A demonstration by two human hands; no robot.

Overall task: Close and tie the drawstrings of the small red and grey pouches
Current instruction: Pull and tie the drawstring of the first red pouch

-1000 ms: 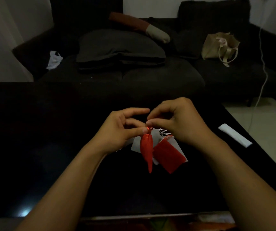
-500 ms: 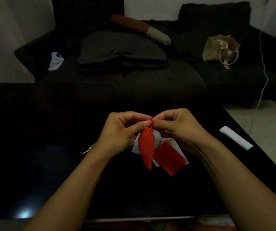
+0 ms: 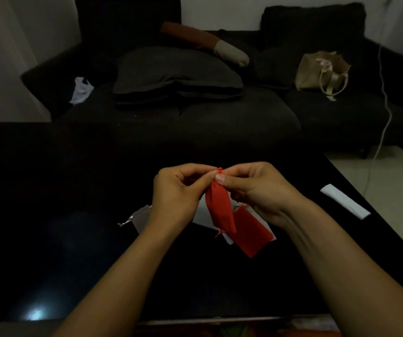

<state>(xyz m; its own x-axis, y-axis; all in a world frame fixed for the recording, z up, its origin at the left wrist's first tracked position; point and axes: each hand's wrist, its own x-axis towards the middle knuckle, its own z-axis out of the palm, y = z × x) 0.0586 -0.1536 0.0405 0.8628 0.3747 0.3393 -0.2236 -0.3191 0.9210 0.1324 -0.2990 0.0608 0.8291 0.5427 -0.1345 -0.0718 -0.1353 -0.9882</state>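
A small red pouch (image 3: 220,210) hangs above the black table (image 3: 74,215), its neck gathered tight. My left hand (image 3: 176,193) and my right hand (image 3: 256,188) both pinch the orange-red drawstring (image 3: 219,170) at its top, thumbs meeting there. A second red pouch (image 3: 251,235) lies flat on the table below, on top of pale grey pouches (image 3: 201,215). Another grey pouch (image 3: 141,216) with a white drawstring lies to the left, partly hidden by my left wrist.
A white folded strip (image 3: 345,201) lies near the table's right edge. Behind the table is a dark sofa (image 3: 220,113) with cushions, a beige bag (image 3: 322,71) and a white cloth (image 3: 81,90). A white cable (image 3: 385,113) hangs at the right.
Both hands have risen a little and closed in on the pouch's neck. The held red pouch has swung to a slant, and the grey pouch at the left has come into view.
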